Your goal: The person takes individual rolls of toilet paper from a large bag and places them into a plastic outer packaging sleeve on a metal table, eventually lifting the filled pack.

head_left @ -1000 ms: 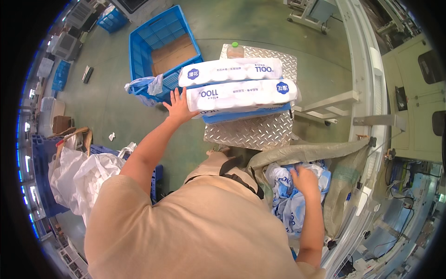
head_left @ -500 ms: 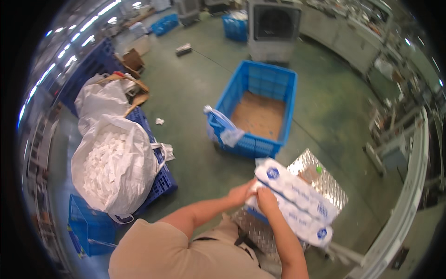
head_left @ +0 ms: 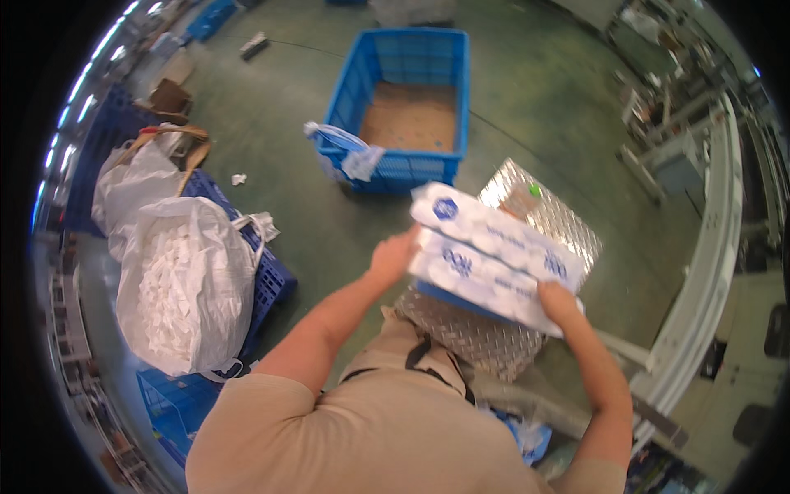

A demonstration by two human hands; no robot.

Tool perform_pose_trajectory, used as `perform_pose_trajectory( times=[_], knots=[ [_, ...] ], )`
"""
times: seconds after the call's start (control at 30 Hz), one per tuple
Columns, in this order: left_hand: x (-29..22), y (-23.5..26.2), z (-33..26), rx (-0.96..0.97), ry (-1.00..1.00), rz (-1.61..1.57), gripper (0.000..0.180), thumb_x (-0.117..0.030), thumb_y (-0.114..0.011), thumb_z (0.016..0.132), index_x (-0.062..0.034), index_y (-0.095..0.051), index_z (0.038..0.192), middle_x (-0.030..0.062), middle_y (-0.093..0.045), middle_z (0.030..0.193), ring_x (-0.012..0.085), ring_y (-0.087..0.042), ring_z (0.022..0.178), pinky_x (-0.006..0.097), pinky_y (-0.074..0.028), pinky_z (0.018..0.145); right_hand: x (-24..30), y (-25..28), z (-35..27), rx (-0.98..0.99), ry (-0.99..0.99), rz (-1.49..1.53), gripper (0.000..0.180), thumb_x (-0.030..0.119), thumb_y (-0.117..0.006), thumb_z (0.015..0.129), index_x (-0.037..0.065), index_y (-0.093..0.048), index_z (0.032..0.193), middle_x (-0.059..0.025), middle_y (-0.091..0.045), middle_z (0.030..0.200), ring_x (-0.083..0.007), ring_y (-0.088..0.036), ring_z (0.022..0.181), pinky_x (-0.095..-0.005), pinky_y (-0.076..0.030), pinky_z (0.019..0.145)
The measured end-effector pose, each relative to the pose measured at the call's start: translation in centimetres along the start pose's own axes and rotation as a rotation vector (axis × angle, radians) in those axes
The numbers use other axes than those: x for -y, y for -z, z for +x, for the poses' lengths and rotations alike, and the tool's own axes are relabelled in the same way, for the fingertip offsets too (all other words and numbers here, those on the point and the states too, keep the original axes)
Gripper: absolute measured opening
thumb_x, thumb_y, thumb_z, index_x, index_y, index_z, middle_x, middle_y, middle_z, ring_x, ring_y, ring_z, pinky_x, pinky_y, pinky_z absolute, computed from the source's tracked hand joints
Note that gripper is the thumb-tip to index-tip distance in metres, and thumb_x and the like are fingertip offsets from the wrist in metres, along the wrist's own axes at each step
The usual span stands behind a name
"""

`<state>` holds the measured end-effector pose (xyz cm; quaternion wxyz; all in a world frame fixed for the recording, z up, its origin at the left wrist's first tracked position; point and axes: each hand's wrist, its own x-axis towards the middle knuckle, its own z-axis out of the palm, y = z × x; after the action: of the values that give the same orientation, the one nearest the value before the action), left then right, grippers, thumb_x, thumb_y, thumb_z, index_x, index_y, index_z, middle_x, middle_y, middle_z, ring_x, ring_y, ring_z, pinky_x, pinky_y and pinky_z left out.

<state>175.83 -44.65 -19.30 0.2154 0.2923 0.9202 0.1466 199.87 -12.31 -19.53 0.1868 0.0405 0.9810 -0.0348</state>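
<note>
The front pack [head_left: 492,277] is slanting lengthwise away from the crate [head_left: 420,169], left hand [head_left: 394,253] touching its nearer end, right hand [head_left: 559,305] its farther (how closed, I can't tell).

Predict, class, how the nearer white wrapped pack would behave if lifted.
The nearer pack would probably flex slightly, as its surface bulges in rounded lumps. It may slip, since its covering looks smooth. Its long, low shape suggests it is unlikely to roll.
</note>
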Motion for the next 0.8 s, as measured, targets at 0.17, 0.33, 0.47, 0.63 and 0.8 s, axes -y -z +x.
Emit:
perform_pose_trajectory(
  times=[0.17,0.33,0.47,0.63,0.8],
  knots=[
    [-4.7,-3.8,-1.9,-0.528,-0.284,0.007,0.064,-0.025,-0.065,0.079,-0.0063,-0.037,0.133,0.0153,-0.047,0.124,0.0307,-0.041,0.117,0.047,-0.03,0.098,-5.4,0.9,-8.4,0.167,-0.43,-0.063,0.023,0.009,-0.061,0.074,0.004,-0.054,0.096,-0.0134,-0.062,0.088,-0.0305,-0.059,0.089,-0.0398,-0.05,0.072],
    [-13.0,-7.0,-4.3,-0.152,-0.746,0.022,0.064,-0.023,-0.074,0.067,-0.0093,-0.046,0.123,0.0089,-0.048,0.121,0.0289,-0.045,0.11,0.045,-0.031,0.094,3.3,1.9,-3.0,-0.435,-0.116,0.273,0.035,0.024,-0.067,0.076,0.01,-0.057,0.107,-0.0106,-0.054,0.102,-0.0276,-0.055,0.094,-0.0396,-0.047,0.074],
    [-14.4,-8.5,-3.5,-0.137,-0.719,0.187,0.069,-0.021,-0.077,0.059,-0.0109,-0.047,0.121,0.0076,-0.048,0.12,0.026,-0.046,0.111,0.044,-0.033,0.091,5.7,-0.2,-1.3,-0.586,-0.19,0.212,0.039,0.025,-0.068,0.075,0.009,-0.057,0.109,-0.0103,-0.052,0.097,-0.0285,-0.054,0.092,-0.0394,-0.047,0.072],
    [-13.3,-6.1,-4.2,0.038,-0.574,0.166,0.065,-0.03,-0.072,0.069,-0.0113,-0.045,0.125,0.0117,-0.045,0.124,0.029,-0.041,0.119,0.053,-0.027,0.099,5.3,0.2,-2.2,-0.38,-0.213,0.251,0.028,0.024,-0.066,0.076,0.007,-0.057,0.096,-0.0116,-0.052,0.092,-0.03,-0.054,0.088,-0.0417,-0.047,0.069],
    [-4.5,-7.6,-5.1,-0.305,-0.225,0.209,0.075,-0.049,-0.05,0.086,-0.0068,-0.024,0.142,0.0183,-0.023,0.145,0.0326,-0.018,0.137,0.062,-0.009,0.106,9.2,1.3,3.9,-0.521,-0.048,0.436,0.022,0.02,-0.063,0.078,0.004,-0.055,0.091,-0.0154,-0.058,0.086,-0.0333,-0.057,0.085,-0.0441,-0.047,0.073]
  ],
)
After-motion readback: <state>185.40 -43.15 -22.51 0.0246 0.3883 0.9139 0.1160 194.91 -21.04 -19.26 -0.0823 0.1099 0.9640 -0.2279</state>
